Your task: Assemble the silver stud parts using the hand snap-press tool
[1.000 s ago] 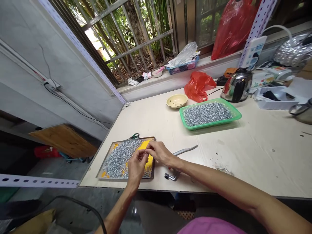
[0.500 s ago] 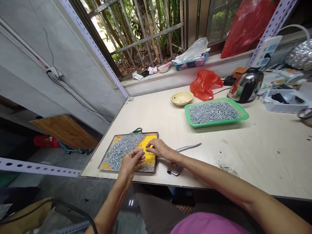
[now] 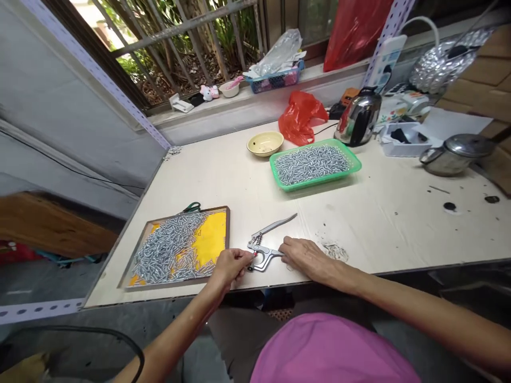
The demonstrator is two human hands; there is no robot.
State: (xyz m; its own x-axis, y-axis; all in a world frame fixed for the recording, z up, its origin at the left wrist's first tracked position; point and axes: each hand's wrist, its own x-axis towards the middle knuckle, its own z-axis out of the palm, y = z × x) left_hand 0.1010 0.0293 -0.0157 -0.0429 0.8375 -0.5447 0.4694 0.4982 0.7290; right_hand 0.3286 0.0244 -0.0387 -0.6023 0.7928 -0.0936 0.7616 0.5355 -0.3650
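Observation:
At the table's front edge lies a grey hand plier tool (image 3: 261,256), with a spring, a C-shaped jaw and one long handle angled up to the right. My left hand (image 3: 232,267) is closed in a pinch at the jaw, beside a small red part; what its fingertips hold is too small to make out. Curled over the end of the tool's lower handle, my right hand (image 3: 307,258) rests low on the table. Left of the tool, a shallow tray (image 3: 228,229) with a yellow bottom holds a heap of small silvery metal pins (image 3: 167,247).
Behind the tray lie dark-handled scissors (image 3: 193,207). Farther back stand a green basket (image 3: 355,165) full of similar metal pieces, a cream bowl (image 3: 265,153), a red plastic bag (image 3: 301,117) and a kettle (image 3: 359,117). A metal pot (image 3: 455,154) is at the right.
Both hands have left the tray and moved right to the plier tool. My right hand now lies at its lower handle, my left at its jaw. The view has shifted right.

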